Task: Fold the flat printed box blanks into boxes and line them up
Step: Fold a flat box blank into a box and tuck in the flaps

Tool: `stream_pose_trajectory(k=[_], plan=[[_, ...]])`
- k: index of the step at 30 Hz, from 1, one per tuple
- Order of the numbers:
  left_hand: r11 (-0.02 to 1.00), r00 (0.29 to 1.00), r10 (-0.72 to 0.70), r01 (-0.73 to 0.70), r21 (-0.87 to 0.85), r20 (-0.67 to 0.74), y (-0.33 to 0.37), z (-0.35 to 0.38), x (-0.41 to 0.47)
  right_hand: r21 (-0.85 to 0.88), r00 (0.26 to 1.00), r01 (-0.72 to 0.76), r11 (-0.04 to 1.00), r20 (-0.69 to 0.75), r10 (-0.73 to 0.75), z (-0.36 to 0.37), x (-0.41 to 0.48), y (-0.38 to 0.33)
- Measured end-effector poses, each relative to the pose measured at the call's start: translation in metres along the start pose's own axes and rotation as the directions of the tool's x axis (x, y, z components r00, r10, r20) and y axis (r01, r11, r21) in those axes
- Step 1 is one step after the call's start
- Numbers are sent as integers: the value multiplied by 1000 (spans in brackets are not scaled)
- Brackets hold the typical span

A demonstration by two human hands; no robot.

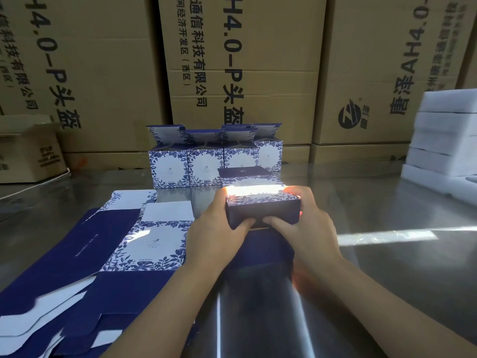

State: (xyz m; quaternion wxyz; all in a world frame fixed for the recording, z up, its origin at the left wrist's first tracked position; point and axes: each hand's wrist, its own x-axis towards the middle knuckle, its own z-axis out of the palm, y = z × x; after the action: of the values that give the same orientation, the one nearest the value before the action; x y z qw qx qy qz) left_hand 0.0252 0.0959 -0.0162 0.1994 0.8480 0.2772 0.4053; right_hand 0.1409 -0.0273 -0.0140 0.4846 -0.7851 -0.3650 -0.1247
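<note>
Both the left hand (pixel 216 226) and the right hand (pixel 307 226) grip a half-folded box (pixel 263 208) above the tabletop (pixel 387 267), near a stack of flat blanks (pixel 103 249).

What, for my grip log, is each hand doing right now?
Left hand: grips the half-folded box at its left end.
Right hand: grips the same box at its right end.
</note>
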Motion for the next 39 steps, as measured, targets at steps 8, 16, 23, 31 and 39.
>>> stream_pose_trajectory(k=[8,16,23,31,39], plan=[[993,990,32,-15,-118,140,-1,-15,2,233,992,-54,971,127,25,-4,0,2],[847,960,-153,250,-469,235,4,-13,10,500,956,-251,829,265,129,-5,7,-2],[757,982,-100,181,-627,162,13,-20,11,632,963,-223,742,259,69,-17,10,3],[775,977,-110,199,-599,183,11,-16,9,651,957,-270,710,263,123,-13,11,7],[738,970,-168,241,-631,174,5,-19,13,571,934,-351,742,271,233,-12,19,13]])
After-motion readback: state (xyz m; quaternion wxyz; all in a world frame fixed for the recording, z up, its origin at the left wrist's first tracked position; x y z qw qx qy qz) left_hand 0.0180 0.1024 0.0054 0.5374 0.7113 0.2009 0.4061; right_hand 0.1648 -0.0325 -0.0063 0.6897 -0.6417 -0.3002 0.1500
